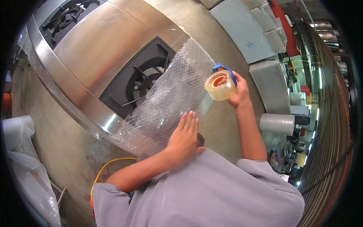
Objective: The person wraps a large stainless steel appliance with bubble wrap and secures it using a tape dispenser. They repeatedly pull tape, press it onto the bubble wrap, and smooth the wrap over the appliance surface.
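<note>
My left hand lies flat, fingers stretched out together, on a sheet of bubble wrap. The wrap covers the near end of a stainless steel stove and part of a black burner. In my right hand is a tape dispenser with a blue frame and a thick roll of clear tape, held up beyond the stove's right edge. My fingers reach into the roll's core. A second burner shows uncovered at the far left.
Large wrapped boxes stand at the far right. A roll of bubble wrap is on the right, and clear plastic film hangs at the left. A yellow hose curves over the floor by my left arm.
</note>
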`<state>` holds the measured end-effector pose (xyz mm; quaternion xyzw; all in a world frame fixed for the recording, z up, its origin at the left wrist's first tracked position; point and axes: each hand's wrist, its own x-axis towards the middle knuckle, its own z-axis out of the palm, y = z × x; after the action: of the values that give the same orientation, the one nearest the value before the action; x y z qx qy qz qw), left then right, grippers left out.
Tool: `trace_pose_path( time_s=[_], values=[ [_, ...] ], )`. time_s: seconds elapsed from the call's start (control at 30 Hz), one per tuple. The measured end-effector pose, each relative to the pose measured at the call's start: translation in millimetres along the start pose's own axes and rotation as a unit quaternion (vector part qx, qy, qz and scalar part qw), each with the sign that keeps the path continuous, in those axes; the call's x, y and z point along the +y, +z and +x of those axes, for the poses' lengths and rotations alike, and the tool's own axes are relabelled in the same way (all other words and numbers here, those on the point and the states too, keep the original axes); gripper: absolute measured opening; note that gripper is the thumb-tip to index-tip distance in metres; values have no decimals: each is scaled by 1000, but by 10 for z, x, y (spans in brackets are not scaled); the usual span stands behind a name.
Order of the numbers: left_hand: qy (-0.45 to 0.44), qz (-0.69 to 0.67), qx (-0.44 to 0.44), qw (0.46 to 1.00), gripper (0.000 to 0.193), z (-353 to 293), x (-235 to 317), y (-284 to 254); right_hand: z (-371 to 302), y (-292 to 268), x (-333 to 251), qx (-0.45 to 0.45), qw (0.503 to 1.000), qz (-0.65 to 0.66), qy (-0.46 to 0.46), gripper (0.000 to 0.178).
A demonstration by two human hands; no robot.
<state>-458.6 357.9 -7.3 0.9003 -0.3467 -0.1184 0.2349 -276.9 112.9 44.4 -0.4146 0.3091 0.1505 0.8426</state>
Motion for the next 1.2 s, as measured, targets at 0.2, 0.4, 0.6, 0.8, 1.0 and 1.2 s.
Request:
trace_pose_path(
  time_s=[0.2,0.4,0.6,0.8,1.0,1.2],
  values=[
    [23,75,60,995,105,-182,-94,343,-303,63,471,21,998,-58,-25,36],
    [73,-33,323,943,36,-248,-166,460,-892,77,763,22,979,-192,57,37],
    [64,-176,463,866,19,-242,-220,439,-964,294,359,124,925,-269,240,38],
    [4,-203,474,857,17,-234,-251,472,-481,957,-17,170,741,-543,357,38],
    [-12,-198,479,855,16,-235,-253,397,-306,1236,-264,111,662,-618,409,36],
    [-28,-167,425,889,13,-252,-240,408,-929,454,-252,-90,736,-449,498,52]
  ],
)
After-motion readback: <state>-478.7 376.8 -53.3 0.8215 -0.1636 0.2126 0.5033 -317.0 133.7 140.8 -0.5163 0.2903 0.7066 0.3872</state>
